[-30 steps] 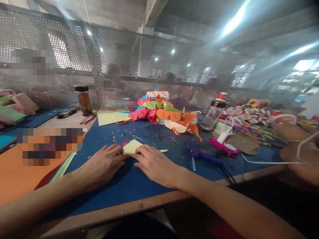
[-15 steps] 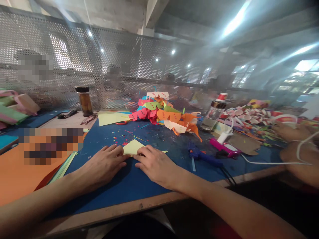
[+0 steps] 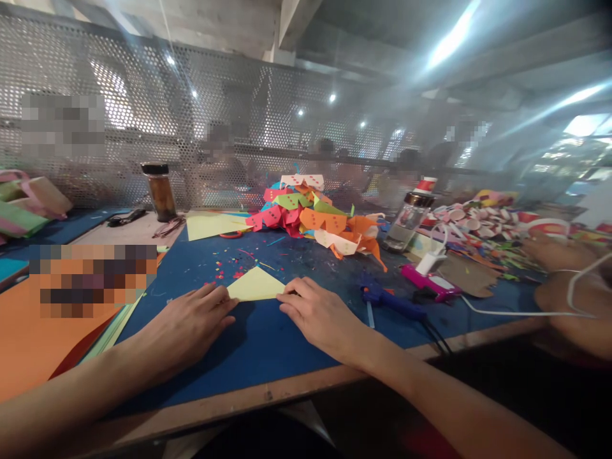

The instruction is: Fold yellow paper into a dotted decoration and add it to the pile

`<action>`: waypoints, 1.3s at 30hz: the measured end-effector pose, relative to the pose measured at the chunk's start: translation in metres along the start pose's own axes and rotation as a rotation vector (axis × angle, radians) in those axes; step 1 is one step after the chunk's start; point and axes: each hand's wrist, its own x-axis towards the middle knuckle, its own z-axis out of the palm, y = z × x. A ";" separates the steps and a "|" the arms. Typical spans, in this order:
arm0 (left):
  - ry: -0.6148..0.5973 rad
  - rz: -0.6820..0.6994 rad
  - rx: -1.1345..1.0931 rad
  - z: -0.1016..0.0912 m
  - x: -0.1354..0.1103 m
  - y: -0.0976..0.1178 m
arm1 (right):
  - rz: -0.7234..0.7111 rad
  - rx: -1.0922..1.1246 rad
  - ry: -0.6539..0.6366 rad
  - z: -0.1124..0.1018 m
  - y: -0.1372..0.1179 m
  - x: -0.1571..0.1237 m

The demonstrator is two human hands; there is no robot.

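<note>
A pale yellow sheet of paper [image 3: 257,285], folded into a triangle, lies on the blue table with its point away from me and its straight edge towards me. My left hand [image 3: 203,319] is closed at the left corner, fingertips and thumb pressed together on it. At the opposite corner my right hand [image 3: 318,315] pinches the paper in the same way. Both corners are hidden under my fingers. Just beyond the triangle, small coloured paper scraps [image 3: 234,264] are scattered.
Dotted paper shapes [image 3: 325,222] are piled ahead, beside a clear bottle [image 3: 406,223]. A blue glue gun [image 3: 389,299] and a pink power strip [image 3: 430,282] lie right. Orange paper [image 3: 57,344] lies left, a dark bottle [image 3: 161,194] behind. Another person's arm [image 3: 568,306] reaches in from the right.
My hands have moved apart along the folded edge, the left one to the left and the right one to the right. More of the yellow triangle shows between them.
</note>
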 end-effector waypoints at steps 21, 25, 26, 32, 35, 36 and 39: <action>0.049 -0.039 0.199 -0.004 -0.020 0.002 | 0.107 -0.043 0.070 -0.002 0.008 -0.009; 0.032 -0.140 0.177 -0.003 -0.026 -0.001 | 0.102 -0.052 0.081 -0.002 0.009 -0.009; 0.030 -0.146 0.168 -0.002 -0.028 -0.001 | 0.097 -0.059 0.083 -0.001 0.009 -0.009; 0.120 -0.173 0.088 0.003 -0.035 -0.003 | 0.098 -0.071 0.092 0.000 0.010 -0.010; 0.169 -0.208 0.053 0.004 -0.035 -0.002 | 0.101 -0.075 0.092 0.000 0.009 -0.010; 0.172 -0.211 0.055 0.004 -0.035 -0.002 | 0.105 -0.075 0.092 -0.001 0.008 -0.010; 0.158 -0.212 0.068 0.004 -0.035 -0.002 | 0.120 -0.090 0.082 -0.001 0.008 -0.011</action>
